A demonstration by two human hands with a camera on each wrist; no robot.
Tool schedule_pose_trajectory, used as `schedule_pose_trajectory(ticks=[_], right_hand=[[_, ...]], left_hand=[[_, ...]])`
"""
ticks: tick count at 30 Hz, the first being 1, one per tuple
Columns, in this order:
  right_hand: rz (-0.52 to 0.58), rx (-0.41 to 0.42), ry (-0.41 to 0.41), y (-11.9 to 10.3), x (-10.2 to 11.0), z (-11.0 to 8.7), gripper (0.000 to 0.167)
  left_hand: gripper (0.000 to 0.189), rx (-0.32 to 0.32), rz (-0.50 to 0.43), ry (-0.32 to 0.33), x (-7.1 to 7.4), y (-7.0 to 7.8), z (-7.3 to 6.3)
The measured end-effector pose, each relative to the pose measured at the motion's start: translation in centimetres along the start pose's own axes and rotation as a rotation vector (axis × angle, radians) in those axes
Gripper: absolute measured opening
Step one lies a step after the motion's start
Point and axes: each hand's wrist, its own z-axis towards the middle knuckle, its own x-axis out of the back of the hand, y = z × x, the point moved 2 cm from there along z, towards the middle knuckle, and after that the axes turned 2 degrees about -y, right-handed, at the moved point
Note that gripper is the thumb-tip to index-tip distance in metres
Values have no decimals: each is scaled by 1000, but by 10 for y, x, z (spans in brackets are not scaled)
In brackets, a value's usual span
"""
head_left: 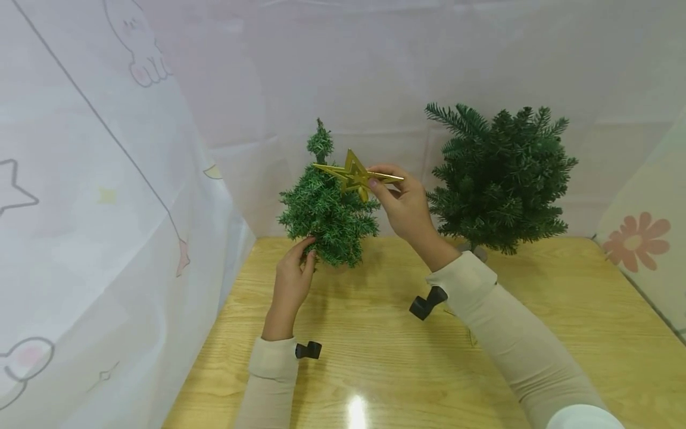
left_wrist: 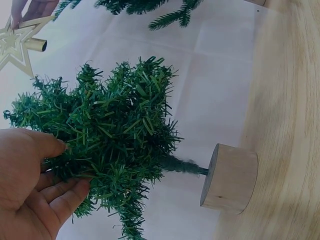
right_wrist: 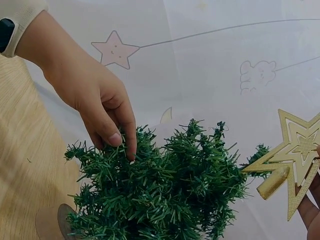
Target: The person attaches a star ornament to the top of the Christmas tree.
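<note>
Reaching in over the table [head_left: 370, 333], a person's left hand [head_left: 292, 277] touches the lower foliage of a small tree [head_left: 334, 229]; needles hide some fingertips, so I cannot tell whether its grip pinches a branch or just rests there. The small tree stands upright on the table; it looks light, with soft, bendable branches, so its stem or base should be the steadier hold. In the air close to the narrow top, the right hand's [head_left: 405, 201] grip pinches a gold star [head_left: 351, 174] between thumb and fingers, the thumb near its middle. The gold star seems light, thin and stiff, perhaps slick; its points may bend, so its centre or short tube [right_wrist: 274, 183] looks the better place to take hold. The left wrist view shows the tube's dark open end and a round wooden base [left_wrist: 230, 179], which the head view barely reveals. Only the head view gives the larger tree's [head_left: 501, 179] full crown, to the right before a pale cloth [head_left: 348, 71].
</note>
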Motion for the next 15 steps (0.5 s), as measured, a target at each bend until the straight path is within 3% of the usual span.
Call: schedule_pose_trajectory(ticks=[15], right_hand=[[9,22,-9,-8,-4,11,23]], left_hand=[[37,-8,21,7,-1,-4,0]])
